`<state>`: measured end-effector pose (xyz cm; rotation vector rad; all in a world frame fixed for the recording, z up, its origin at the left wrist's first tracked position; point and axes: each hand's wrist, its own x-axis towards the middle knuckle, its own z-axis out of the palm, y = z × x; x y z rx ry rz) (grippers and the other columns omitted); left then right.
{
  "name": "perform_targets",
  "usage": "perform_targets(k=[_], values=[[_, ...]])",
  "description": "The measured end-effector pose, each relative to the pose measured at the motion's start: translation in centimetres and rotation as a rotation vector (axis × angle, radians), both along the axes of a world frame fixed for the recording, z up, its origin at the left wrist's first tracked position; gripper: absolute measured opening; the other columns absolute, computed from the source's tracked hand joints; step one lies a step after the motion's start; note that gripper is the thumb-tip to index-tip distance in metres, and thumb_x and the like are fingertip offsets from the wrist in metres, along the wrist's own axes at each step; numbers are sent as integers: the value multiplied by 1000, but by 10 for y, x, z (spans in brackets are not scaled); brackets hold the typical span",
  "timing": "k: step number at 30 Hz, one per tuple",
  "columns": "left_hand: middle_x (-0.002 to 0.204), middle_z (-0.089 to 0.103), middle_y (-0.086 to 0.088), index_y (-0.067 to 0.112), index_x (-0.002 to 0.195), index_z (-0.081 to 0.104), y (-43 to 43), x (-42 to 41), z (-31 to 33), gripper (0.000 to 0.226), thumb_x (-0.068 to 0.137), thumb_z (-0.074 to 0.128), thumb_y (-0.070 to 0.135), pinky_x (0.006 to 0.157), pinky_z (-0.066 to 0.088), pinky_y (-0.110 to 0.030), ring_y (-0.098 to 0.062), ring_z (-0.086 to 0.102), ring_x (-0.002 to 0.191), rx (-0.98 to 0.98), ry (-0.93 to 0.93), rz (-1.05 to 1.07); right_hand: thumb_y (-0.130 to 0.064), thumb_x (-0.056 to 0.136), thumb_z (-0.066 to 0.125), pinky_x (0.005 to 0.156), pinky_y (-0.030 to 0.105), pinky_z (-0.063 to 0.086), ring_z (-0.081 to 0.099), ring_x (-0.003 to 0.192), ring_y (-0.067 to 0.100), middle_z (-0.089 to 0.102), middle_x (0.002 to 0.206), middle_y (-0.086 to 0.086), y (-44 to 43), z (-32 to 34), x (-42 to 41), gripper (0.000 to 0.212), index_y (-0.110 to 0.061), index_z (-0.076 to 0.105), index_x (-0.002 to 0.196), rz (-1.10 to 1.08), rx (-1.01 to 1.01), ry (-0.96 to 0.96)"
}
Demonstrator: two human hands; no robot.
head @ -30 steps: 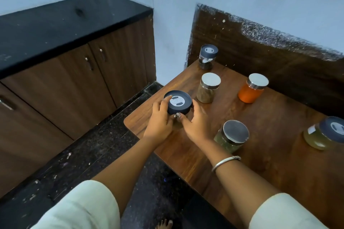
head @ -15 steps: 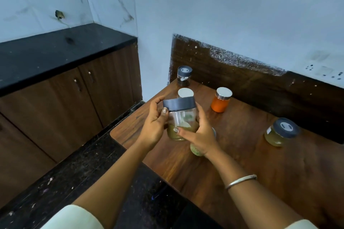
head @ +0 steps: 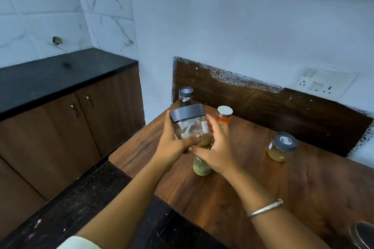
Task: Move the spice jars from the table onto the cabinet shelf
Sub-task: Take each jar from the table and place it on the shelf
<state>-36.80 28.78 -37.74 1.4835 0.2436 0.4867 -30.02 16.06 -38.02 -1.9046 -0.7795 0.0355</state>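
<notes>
A clear spice jar with a dark lid [head: 188,122] is up in the air above the wooden table [head: 263,184], a white scoop and brown spice inside it. My left hand [head: 172,143] grips its left side and bottom. My right hand [head: 216,147] grips its right side. On the table stand a green spice jar [head: 201,167] just below my hands, an orange jar with a silver lid [head: 224,115], a small dark-lidded jar [head: 185,95] at the far corner, and a dark-lidded yellow-green jar [head: 281,148] to the right.
A black countertop [head: 60,77] over brown cabinet doors [head: 81,125] runs along the left wall. A dark speckled floor strip [head: 85,200] separates it from the table. A wall socket plate [head: 321,84] sits behind the table. A metal object [head: 362,234] shows at the bottom right corner.
Both hands lifted the dark-lidded jar off the table and raised it. The view tilted upward, showing more wall.
</notes>
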Motion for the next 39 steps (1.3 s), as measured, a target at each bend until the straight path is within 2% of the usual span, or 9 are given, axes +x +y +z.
perform_targets(k=[3, 7, 11, 14, 18, 22, 26, 36, 39], values=[[124, 58, -16, 25, 136, 35, -1, 1, 4, 75, 75, 69, -3, 85, 53, -51, -31, 62, 108, -226, -33, -102, -24, 66, 82, 90, 8, 40, 45, 118, 7, 38, 128, -5, -9, 5, 2, 90, -39, 29, 137, 126, 87, 125], [127, 56, -17, 26, 141, 32, -4, 3, 9, 79, 74, 66, 0, 91, 50, -50, -35, 57, 114, -281, -52, -233, -12, 69, 77, 84, 23, 51, 59, 112, 9, 57, 124, -6, -14, 5, 3, 84, -34, 31, 136, 284, 235, 332], [141, 47, -5, 35, 148, 9, -5, 4, 13, 75, 91, 55, 18, 103, 43, -45, -20, 53, 122, 4, 70, -166, -28, 65, 81, 84, 16, 49, 55, 113, -1, 50, 132, -10, -11, 9, 0, 92, -39, 24, 137, 181, 201, 285], [131, 51, 6, 39, 145, 4, -7, 7, 19, 67, 96, 48, 25, 93, 50, -25, 0, 57, 109, 215, 111, -150, -46, 59, 75, 101, 28, 43, 42, 129, 9, 35, 146, -4, -7, 12, 2, 114, -29, 5, 148, 79, 157, 190], [138, 45, -8, 36, 148, 3, 0, 14, 29, 91, 81, 64, 40, 103, 42, -46, -23, 46, 126, 152, 143, -138, -64, 59, 66, 101, 22, 40, 34, 133, 8, 28, 148, -6, -4, 15, 3, 113, -31, 5, 148, 42, 102, 101], [124, 39, -14, 32, 149, 6, 6, 23, 36, 92, 82, 69, 32, 103, 42, -40, -22, 48, 116, 344, 143, -64, -31, 68, 79, 90, 11, 44, 46, 119, -7, 42, 130, -27, -4, 21, 17, 99, -36, 16, 143, 81, 165, 132], [114, 40, -4, 30, 145, 17, 10, 34, 45, 73, 87, 61, 29, 99, 44, -33, -18, 50, 110, 449, 43, 37, -13, 75, 76, 74, 2, 44, 53, 98, -20, 50, 115, -28, -2, 37, 31, 85, -35, 25, 139, 12, 197, 109], [114, 46, 5, 39, 142, 21, 30, 91, 82, 64, 90, 57, 30, 86, 41, -15, 1, 48, 104, 643, -213, -3, -23, 68, 81, 69, -3, 40, 47, 94, -23, 49, 113, -29, 14, 85, 74, 91, -36, 28, 141, -240, 174, -90], [114, 47, 11, 36, 143, 21, 36, 113, 102, 67, 89, 58, 25, 85, 37, -8, 1, 46, 106, 705, -273, -51, -26, 68, 82, 67, -10, 32, 43, 105, -11, 49, 122, -21, 15, 104, 91, 99, -27, 23, 147, -322, 170, -139]])
